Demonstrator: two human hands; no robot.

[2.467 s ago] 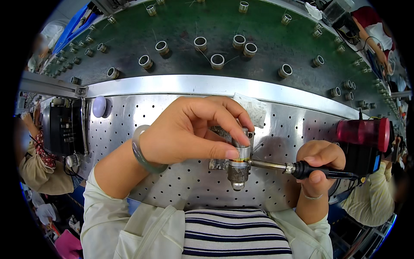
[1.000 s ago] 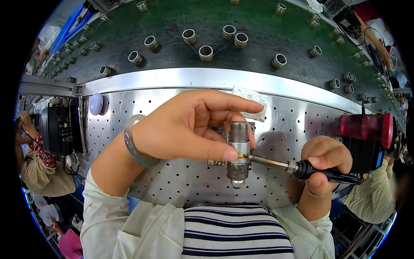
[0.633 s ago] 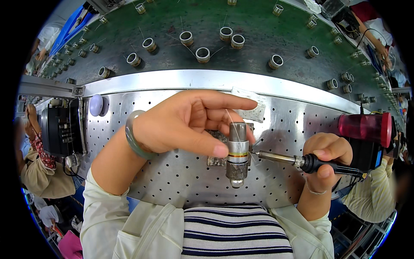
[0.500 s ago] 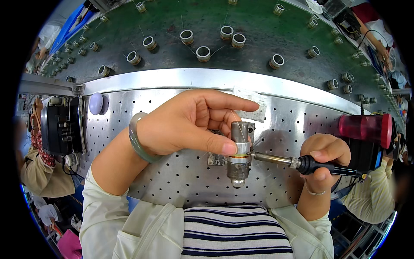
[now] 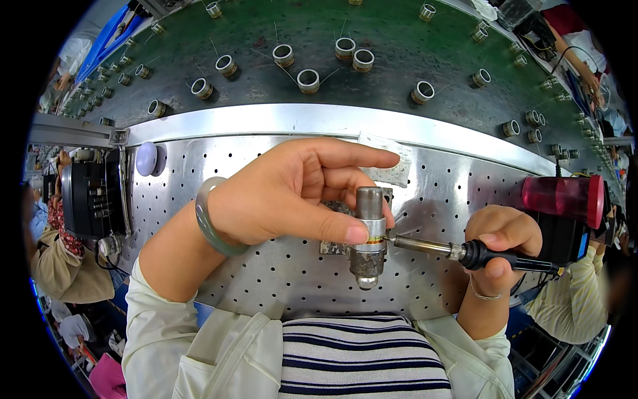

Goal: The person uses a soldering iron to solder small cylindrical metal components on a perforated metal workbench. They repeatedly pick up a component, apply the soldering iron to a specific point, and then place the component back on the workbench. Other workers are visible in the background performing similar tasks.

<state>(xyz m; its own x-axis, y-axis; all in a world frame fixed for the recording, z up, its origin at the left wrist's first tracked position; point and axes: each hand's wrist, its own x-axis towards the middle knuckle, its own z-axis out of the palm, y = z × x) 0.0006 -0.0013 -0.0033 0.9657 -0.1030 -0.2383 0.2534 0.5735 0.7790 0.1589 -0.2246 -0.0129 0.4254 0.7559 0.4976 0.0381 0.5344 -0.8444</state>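
Pinching metal cylinder (image 5: 369,226), left hand (image 5: 292,193); right hand (image 5: 500,243) apparently grips soldering iron (image 5: 465,251).

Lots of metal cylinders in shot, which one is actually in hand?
The upright grey metal cylinder pinched by the left hand over the perforated plate, with the right hand's tool tip against its side. The short rings sit untouched on the green belt beyond.

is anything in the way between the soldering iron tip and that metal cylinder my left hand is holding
Nothing visible. The soldering iron in the right hand runs straight to the side of the metal cylinder. The left hand pinches the cylinder from the other side, thumb just beside the tip.
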